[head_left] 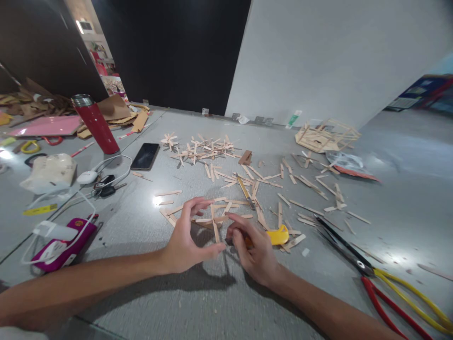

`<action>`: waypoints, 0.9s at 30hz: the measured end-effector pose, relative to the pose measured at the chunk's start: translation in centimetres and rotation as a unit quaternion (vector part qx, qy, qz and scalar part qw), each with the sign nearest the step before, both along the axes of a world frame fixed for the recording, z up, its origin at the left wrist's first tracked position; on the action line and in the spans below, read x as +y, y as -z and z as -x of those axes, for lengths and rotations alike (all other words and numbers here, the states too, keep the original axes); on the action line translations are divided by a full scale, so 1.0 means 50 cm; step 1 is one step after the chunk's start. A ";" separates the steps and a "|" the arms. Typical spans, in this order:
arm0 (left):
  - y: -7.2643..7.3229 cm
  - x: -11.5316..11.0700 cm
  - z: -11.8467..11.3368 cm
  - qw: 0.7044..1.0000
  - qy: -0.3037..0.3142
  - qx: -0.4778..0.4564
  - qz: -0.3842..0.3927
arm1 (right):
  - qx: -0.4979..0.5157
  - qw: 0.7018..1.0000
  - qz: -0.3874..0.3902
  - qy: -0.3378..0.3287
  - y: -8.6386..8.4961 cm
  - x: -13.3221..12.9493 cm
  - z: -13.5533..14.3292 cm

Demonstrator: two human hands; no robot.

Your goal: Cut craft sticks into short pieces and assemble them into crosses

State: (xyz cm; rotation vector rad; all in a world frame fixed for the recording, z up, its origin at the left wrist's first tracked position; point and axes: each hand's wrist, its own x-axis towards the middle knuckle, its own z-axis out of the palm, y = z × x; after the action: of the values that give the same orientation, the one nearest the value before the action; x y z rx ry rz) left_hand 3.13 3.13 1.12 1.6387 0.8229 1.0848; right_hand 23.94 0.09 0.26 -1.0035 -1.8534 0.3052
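My left hand (187, 238) is curved round a small cross of flat wooden craft sticks (215, 222), its upright stick held between thumb and fingertips just above the floor. Close by on the right, my right hand (253, 248) has its fingers curled, with the index fingertip at the end of the cross's sideways stick. Whether those fingers grip anything is hidden. A yellow plastic tool (279, 235) lies partly behind the right hand; its kind does not show. Beyond both hands are loose craft sticks (260, 215) and a slim yellow cutter knife (245, 191).
Large shears (361, 264) with red and yellow handles lie at right. Joined star-shaped sticks (205, 148) and a stick frame (325, 137) sit farther back. At left are a red flask (95, 125), a phone (145, 157), keys (106, 186) and a purple case (65, 245) with white cables.
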 end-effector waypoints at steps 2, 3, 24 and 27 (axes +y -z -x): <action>0.002 0.000 0.000 1.000 0.001 -0.004 -0.001 | -0.006 1.000 0.001 -0.002 -0.002 0.000 -0.001; 0.003 0.000 0.000 1.000 0.002 -0.005 -0.001 | -0.009 1.000 0.001 -0.006 -0.002 0.000 -0.001; 0.009 0.006 -0.004 0.993 0.005 0.073 -0.088 | 0.014 0.999 0.042 -0.006 0.010 -0.005 0.003; 0.010 0.007 -0.002 0.991 0.011 0.074 -0.113 | 0.007 0.999 0.030 -0.013 0.004 -0.005 0.004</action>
State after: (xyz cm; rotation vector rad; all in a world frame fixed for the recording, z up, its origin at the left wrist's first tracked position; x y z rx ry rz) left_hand 3.22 3.49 0.64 1.9326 0.7987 1.0819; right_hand 23.72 -0.15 0.07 -1.0158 -1.8548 0.3841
